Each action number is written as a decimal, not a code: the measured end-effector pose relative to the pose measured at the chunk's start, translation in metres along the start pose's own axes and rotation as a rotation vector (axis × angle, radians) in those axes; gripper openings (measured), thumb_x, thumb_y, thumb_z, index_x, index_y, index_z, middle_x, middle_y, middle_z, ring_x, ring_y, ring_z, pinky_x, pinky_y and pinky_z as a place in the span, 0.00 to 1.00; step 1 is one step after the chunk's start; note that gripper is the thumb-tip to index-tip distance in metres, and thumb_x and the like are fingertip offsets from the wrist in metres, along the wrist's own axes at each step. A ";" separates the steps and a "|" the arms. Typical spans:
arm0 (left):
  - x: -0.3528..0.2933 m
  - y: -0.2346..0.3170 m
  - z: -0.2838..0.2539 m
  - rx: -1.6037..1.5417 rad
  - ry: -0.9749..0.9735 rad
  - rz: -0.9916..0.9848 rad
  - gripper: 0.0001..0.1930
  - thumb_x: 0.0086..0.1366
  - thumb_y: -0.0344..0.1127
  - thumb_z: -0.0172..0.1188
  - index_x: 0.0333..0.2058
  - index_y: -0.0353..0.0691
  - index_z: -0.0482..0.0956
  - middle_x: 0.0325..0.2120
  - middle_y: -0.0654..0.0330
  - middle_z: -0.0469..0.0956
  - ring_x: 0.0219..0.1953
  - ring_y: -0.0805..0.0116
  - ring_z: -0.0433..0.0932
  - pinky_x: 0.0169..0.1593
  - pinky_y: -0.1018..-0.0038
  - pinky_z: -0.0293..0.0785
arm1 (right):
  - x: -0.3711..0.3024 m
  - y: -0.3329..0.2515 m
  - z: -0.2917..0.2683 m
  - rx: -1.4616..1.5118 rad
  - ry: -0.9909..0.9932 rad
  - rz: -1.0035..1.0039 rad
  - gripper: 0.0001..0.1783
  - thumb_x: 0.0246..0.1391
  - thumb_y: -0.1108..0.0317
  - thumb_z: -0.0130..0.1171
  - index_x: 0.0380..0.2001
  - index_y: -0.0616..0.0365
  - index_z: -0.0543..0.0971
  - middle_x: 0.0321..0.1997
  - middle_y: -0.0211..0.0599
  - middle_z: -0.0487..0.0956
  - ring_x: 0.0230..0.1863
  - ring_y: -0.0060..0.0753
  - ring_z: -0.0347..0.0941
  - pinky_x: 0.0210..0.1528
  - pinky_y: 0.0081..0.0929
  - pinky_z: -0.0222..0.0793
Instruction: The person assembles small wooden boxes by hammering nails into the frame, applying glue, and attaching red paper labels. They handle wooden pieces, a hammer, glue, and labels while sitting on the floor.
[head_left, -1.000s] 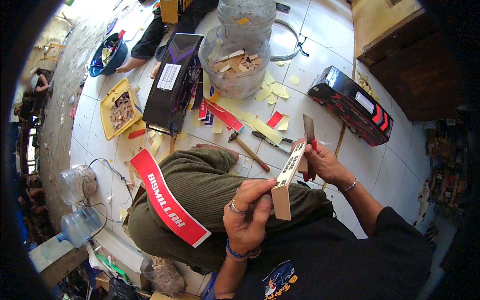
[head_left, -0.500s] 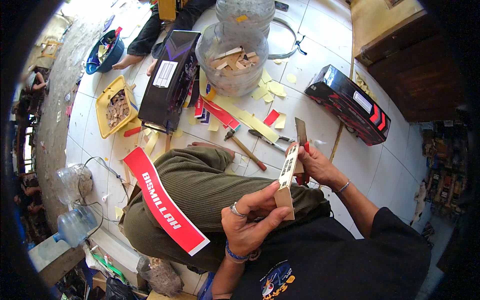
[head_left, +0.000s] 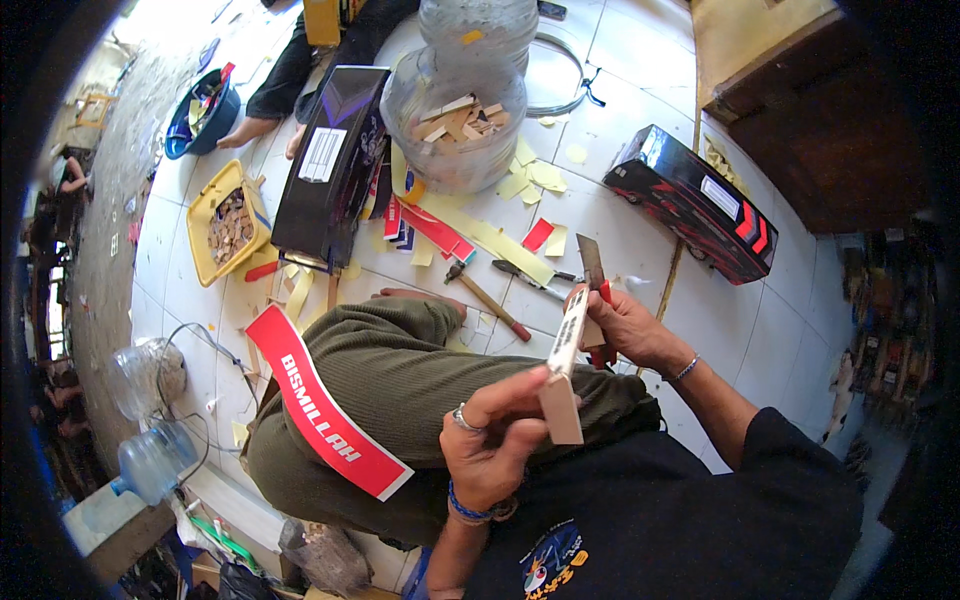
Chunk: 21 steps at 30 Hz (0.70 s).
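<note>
My left hand (head_left: 490,440) is at the near end of a narrow pale wooden block (head_left: 562,408), its curled index finger pressing the edge beside a strip with dark print. The thumb is tucked by the block's side. My right hand (head_left: 632,328) grips the block's far end, together with a red-handled tool whose flat metal blade (head_left: 591,262) points away from me. Most of that handle is hidden by the fingers. Across my olive trousers (head_left: 400,375) lies a red sticker strip (head_left: 325,405) with white lettering.
A hammer (head_left: 492,308) and a dark-handled tool (head_left: 530,280) lie on the tiles among paper scraps. Beyond stand a clear tub (head_left: 455,165) of wood pieces, a yellow basket (head_left: 205,235), a blue basin (head_left: 200,120) and two black model vehicles (head_left: 325,190). Another person's bare foot (head_left: 250,130) shows.
My left thumb has drawn back from the block's near end face, and the block has tilted slightly and shifted left. My right hand keeps hold of the block and the tool.
</note>
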<state>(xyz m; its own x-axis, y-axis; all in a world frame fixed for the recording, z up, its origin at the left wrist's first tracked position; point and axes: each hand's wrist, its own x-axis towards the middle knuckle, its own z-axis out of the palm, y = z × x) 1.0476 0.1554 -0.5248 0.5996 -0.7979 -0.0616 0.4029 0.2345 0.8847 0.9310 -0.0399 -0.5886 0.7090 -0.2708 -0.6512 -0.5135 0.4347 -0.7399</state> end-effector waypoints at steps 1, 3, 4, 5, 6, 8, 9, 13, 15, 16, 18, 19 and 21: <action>0.003 -0.002 0.000 -0.113 0.039 -0.002 0.21 0.66 0.28 0.57 0.57 0.31 0.69 0.37 0.45 0.81 0.36 0.65 0.82 0.43 0.70 0.80 | 0.000 -0.001 0.004 0.030 -0.015 -0.050 0.29 0.65 0.37 0.42 0.37 0.53 0.74 0.18 0.24 0.70 0.15 0.18 0.69 0.15 0.18 0.64; 0.012 -0.007 0.000 -0.357 0.087 0.017 0.23 0.69 0.31 0.53 0.60 0.31 0.65 0.41 0.45 0.79 0.39 0.66 0.80 0.45 0.70 0.79 | -0.001 -0.005 0.016 0.086 -0.020 -0.131 0.29 0.64 0.36 0.41 0.38 0.52 0.74 0.20 0.24 0.70 0.17 0.17 0.70 0.16 0.18 0.65; 0.016 -0.009 -0.001 -0.339 0.079 0.035 0.27 0.67 0.26 0.54 0.64 0.32 0.61 0.50 0.49 0.74 0.45 0.67 0.75 0.51 0.70 0.74 | -0.006 -0.009 0.018 0.056 -0.030 -0.003 0.31 0.63 0.34 0.41 0.39 0.52 0.74 0.22 0.24 0.71 0.20 0.17 0.70 0.19 0.18 0.65; 0.018 -0.010 0.002 -0.117 0.092 0.013 0.27 0.66 0.24 0.54 0.64 0.32 0.60 0.51 0.50 0.73 0.47 0.67 0.75 0.52 0.70 0.73 | -0.011 -0.013 0.022 0.077 -0.063 -0.063 0.31 0.63 0.34 0.41 0.40 0.52 0.74 0.22 0.24 0.71 0.20 0.17 0.69 0.19 0.18 0.64; 0.020 -0.013 0.007 0.085 0.108 0.010 0.28 0.66 0.22 0.54 0.64 0.32 0.60 0.53 0.51 0.72 0.49 0.68 0.74 0.54 0.71 0.72 | -0.015 -0.016 0.029 0.097 -0.097 -0.123 0.32 0.62 0.33 0.41 0.40 0.52 0.74 0.22 0.24 0.71 0.20 0.17 0.69 0.19 0.18 0.64; 0.022 -0.014 0.010 0.339 0.053 0.008 0.28 0.63 0.17 0.55 0.62 0.33 0.63 0.55 0.55 0.71 0.52 0.68 0.72 0.57 0.73 0.68 | -0.025 -0.023 0.036 0.163 -0.149 -0.042 0.31 0.61 0.33 0.44 0.39 0.53 0.74 0.24 0.24 0.71 0.21 0.16 0.67 0.21 0.17 0.62; 0.023 -0.013 0.011 0.324 0.045 0.038 0.24 0.63 0.19 0.57 0.59 0.33 0.67 0.54 0.54 0.71 0.53 0.67 0.72 0.57 0.72 0.68 | -0.029 -0.027 0.037 0.133 -0.175 -0.078 0.31 0.61 0.34 0.46 0.40 0.53 0.74 0.25 0.24 0.71 0.21 0.16 0.66 0.22 0.17 0.62; 0.026 -0.014 0.008 0.336 0.005 0.183 0.12 0.64 0.22 0.60 0.46 0.34 0.76 0.49 0.51 0.74 0.52 0.62 0.75 0.57 0.69 0.71 | -0.040 -0.035 0.039 0.106 -0.305 -0.119 0.28 0.61 0.38 0.51 0.44 0.53 0.74 0.25 0.22 0.70 0.24 0.16 0.64 0.25 0.18 0.59; 0.025 -0.018 0.010 0.231 0.004 0.250 0.10 0.64 0.23 0.60 0.44 0.35 0.76 0.47 0.51 0.75 0.52 0.59 0.75 0.57 0.67 0.71 | -0.042 -0.034 0.039 0.107 -0.292 -0.118 0.27 0.61 0.39 0.52 0.44 0.54 0.74 0.25 0.21 0.70 0.24 0.16 0.63 0.25 0.18 0.57; 0.027 -0.018 0.008 0.312 -0.022 0.360 0.10 0.66 0.24 0.59 0.45 0.37 0.73 0.50 0.47 0.73 0.51 0.56 0.77 0.53 0.65 0.76 | -0.041 -0.033 0.037 0.057 -0.233 -0.282 0.28 0.61 0.39 0.52 0.44 0.54 0.73 0.25 0.22 0.69 0.25 0.17 0.63 0.26 0.18 0.57; 0.023 -0.018 0.011 0.144 0.054 0.280 0.11 0.67 0.27 0.58 0.46 0.40 0.69 0.50 0.43 0.72 0.45 0.55 0.79 0.45 0.64 0.82 | -0.040 -0.031 0.030 -0.072 -0.108 -0.503 0.28 0.61 0.39 0.52 0.44 0.55 0.73 0.25 0.25 0.69 0.26 0.19 0.63 0.27 0.19 0.58; 0.021 -0.018 0.013 0.034 0.085 0.237 0.11 0.68 0.28 0.57 0.46 0.41 0.66 0.50 0.41 0.72 0.42 0.54 0.81 0.40 0.63 0.85 | -0.040 -0.030 0.025 -0.164 -0.048 -0.546 0.29 0.61 0.37 0.51 0.45 0.55 0.72 0.25 0.27 0.69 0.26 0.20 0.63 0.28 0.21 0.59; 0.019 -0.016 0.013 0.048 0.083 0.197 0.14 0.67 0.28 0.57 0.47 0.43 0.64 0.49 0.43 0.71 0.37 0.57 0.82 0.30 0.68 0.86 | -0.042 -0.027 0.014 -0.361 0.079 -0.606 0.32 0.60 0.35 0.50 0.46 0.56 0.71 0.26 0.32 0.69 0.26 0.24 0.64 0.28 0.24 0.60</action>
<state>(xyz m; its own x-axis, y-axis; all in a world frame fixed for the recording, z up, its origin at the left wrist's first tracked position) 1.0436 0.1296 -0.5338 0.7196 -0.6899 0.0787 0.2397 0.3532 0.9043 0.9221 -0.0285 -0.5386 0.8903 -0.4425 -0.1072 -0.1776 -0.1207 -0.9767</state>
